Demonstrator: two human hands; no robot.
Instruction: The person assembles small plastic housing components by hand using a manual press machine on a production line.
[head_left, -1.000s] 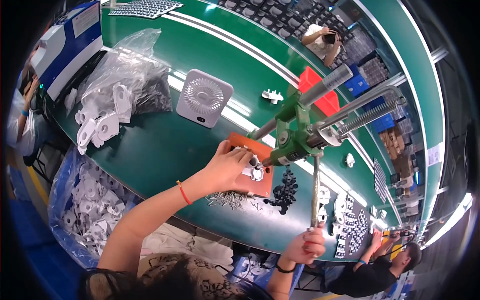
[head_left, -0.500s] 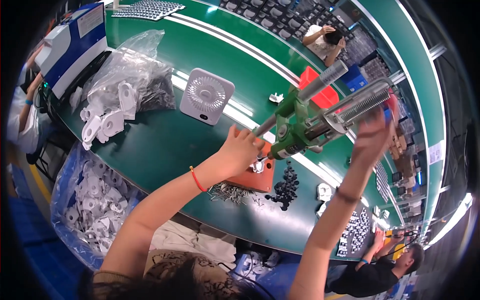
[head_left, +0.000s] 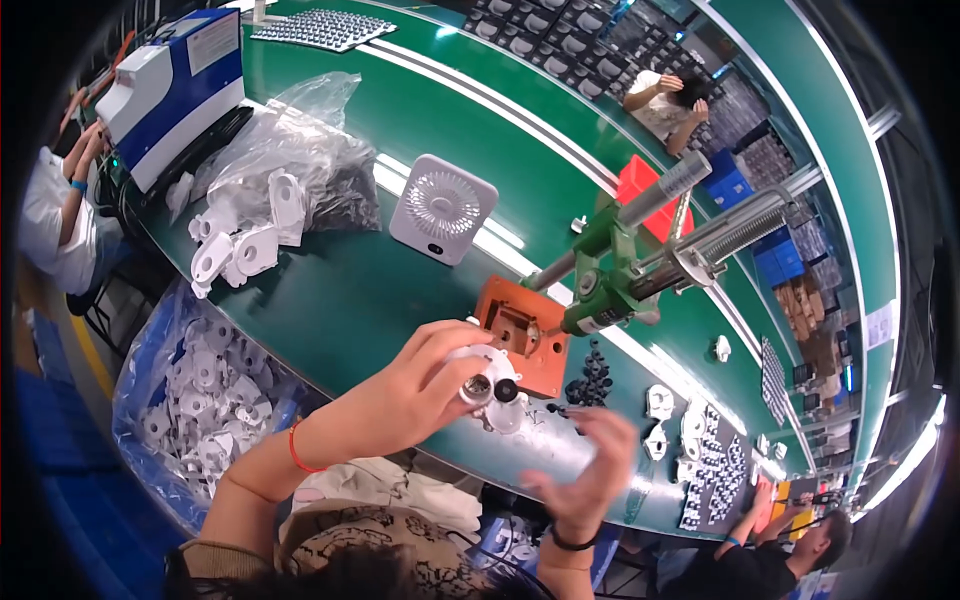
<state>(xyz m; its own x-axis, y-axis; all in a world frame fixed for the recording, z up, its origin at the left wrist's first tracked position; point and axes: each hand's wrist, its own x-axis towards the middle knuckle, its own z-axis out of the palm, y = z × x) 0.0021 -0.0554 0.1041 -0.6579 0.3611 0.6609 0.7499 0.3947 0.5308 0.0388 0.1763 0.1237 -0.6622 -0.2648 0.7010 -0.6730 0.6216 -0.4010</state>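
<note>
The white part [head_left: 507, 414] has come off the orange block [head_left: 546, 374], gripped between the left fingers [head_left: 452, 336]; blurred right fingers [head_left: 608, 428] seem spread.

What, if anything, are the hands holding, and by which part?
The left hand grips a white plastic part by its left side. The right hand is blurred, so whether it holds anything cannot be told.

On the bench [head_left: 310, 325], the press block [head_left: 546, 372] lies right of the fan [head_left: 444, 209] and left of loose small parts [head_left: 590, 378].
</note>
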